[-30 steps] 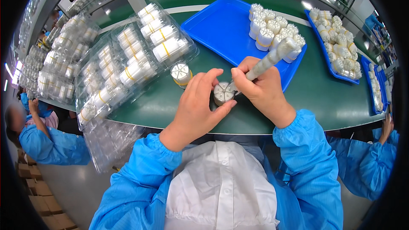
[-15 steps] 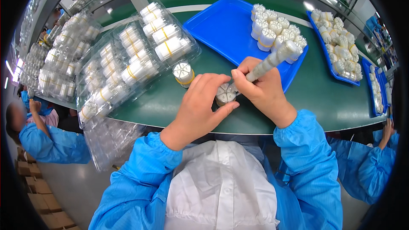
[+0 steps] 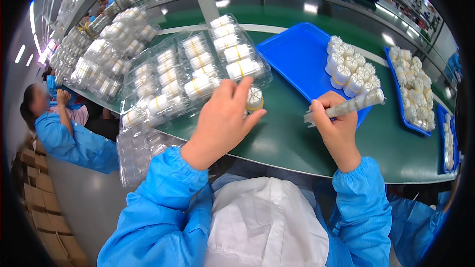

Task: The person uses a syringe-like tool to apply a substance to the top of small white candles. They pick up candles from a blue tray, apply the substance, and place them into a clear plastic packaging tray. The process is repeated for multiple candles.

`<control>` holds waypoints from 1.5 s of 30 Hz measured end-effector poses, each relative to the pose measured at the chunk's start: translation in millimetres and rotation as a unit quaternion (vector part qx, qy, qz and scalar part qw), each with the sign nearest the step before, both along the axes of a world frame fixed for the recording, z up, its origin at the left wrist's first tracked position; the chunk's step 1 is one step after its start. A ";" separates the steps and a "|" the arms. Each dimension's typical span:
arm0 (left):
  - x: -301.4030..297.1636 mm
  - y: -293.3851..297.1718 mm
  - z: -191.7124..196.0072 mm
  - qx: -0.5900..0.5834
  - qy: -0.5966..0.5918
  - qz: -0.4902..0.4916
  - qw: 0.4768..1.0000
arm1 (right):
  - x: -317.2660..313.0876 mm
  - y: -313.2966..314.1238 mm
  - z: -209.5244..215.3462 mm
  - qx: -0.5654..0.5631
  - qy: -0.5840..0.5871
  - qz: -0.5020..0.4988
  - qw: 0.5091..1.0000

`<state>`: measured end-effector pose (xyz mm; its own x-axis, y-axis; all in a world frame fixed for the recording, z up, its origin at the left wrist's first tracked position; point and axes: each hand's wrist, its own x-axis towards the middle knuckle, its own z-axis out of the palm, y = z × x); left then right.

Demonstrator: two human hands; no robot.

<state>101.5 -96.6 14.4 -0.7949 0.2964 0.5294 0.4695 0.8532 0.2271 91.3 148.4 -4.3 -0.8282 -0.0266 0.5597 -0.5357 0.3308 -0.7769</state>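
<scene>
My left hand (image 3: pixel 220 121) reaches over the table with thumb and forefinger spread. Between them stands a short white cylindrical bundle (image 3: pixel 255 98) with a wedge-patterned top and a yellow band. Whether the fingers touch it, or anything lies under the palm, I cannot tell. My right hand (image 3: pixel 336 123) is closed around a hand tool (image 3: pixel 358 103) with a thick handle wrapped in pale, translucent film. Its narrow tip points left, above the green table (image 3: pixel 282 138). Behind the right hand, several similar white bundles (image 3: pixel 352 66) stand upright in a blue tray (image 3: pixel 292 49).
Clear plastic trays (image 3: pixel 185 101) of banded white rolls cover the left part of the table, with more packed trays (image 3: pixel 106 57) beyond. At right are another filled blue tray (image 3: pixel 410 89) and a smaller one (image 3: pixel 448 141). A co-worker (image 3: pixel 74 133) sits at left, near cardboard boxes (image 3: pixel 44 202).
My hands have moved apart. The bundle they were working on has gone from between them; the left hand is now at the other standing bundle. The right hand keeps the tool, tilted lower. The view has shifted.
</scene>
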 end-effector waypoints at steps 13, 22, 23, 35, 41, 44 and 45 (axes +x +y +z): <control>-26.8 -56.3 57.4 0.072 -0.026 0.066 0.995 | 3.7 -3.2 -1.3 0.030 0.012 0.021 0.999; -95.6 -97.6 66.3 -0.284 0.014 0.156 0.946 | 4.8 -2.8 -0.4 0.037 0.027 0.033 0.998; -97.1 -91.8 65.4 -0.304 0.011 0.144 0.942 | 4.8 -2.6 -0.1 0.043 0.031 0.031 0.998; -122.0 -107.6 88.4 -0.107 -0.185 0.040 0.976 | 6.7 -3.4 -2.5 0.083 0.091 0.026 0.992; -129.4 -129.2 67.4 0.001 -0.336 -0.043 0.941 | 6.5 -3.6 -0.6 0.095 0.091 0.036 0.991; -120.0 -126.5 66.4 0.038 -0.336 -0.043 0.940 | 5.0 -2.5 -3.9 0.088 0.084 0.035 0.992; -116.6 -126.0 67.0 0.048 -0.332 -0.043 0.941 | 4.8 -2.4 -4.0 0.087 0.082 0.033 0.992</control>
